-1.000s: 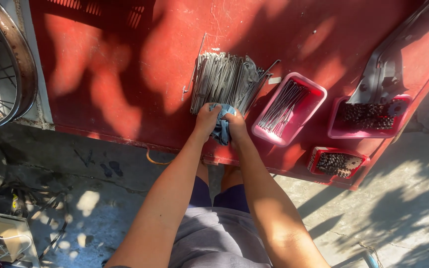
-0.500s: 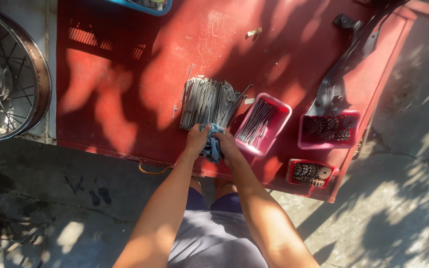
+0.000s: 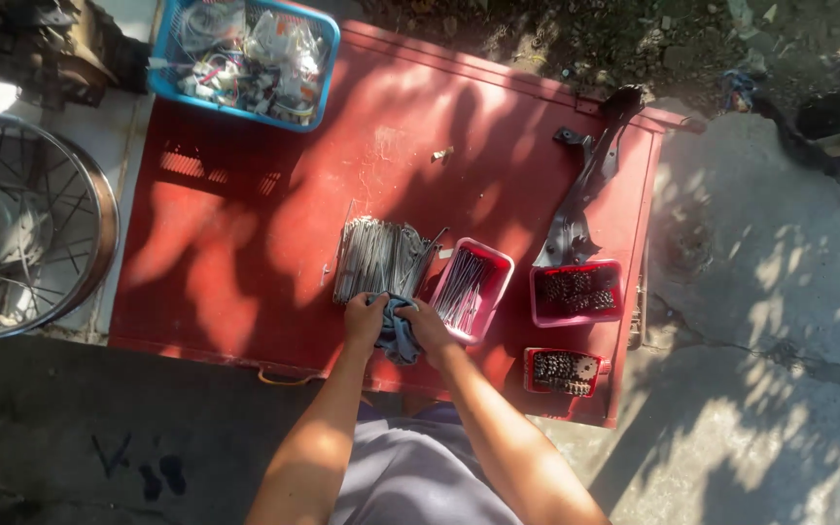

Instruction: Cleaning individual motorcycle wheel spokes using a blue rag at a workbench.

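Left hand: the left hand (image 3: 365, 321) is clamped on one end of a blue-grey rag (image 3: 401, 331), at 6 o'clock of the spoke pile
Right hand: the right hand (image 3: 428, 327) grips the same rag from the other side, the two hands close together with the cloth bunched between them
Spokes: a flat bundle of metal spokes (image 3: 378, 258) lies on the red surface (image 3: 245, 253) just beyond the hands, touching the rag at its near end
Axis: the spokes lie side by side, long axis running from 6 to 12 o'clock, near ends toward the person
Pink tray: a pink tray (image 3: 472, 288) at 3 o'clock of the pile holds more spokes, tilted slightly toward 1 o'clock
Progress: judging by the two lots, part is sorted into the tray and a large pile remains; which lot is wiped I cannot tell
Around: two small red trays (image 3: 576, 292) of nipples at 3 o'clock, a blue basket (image 3: 243, 60) at 11, a spoked wheel (image 3: 21, 224) at 9
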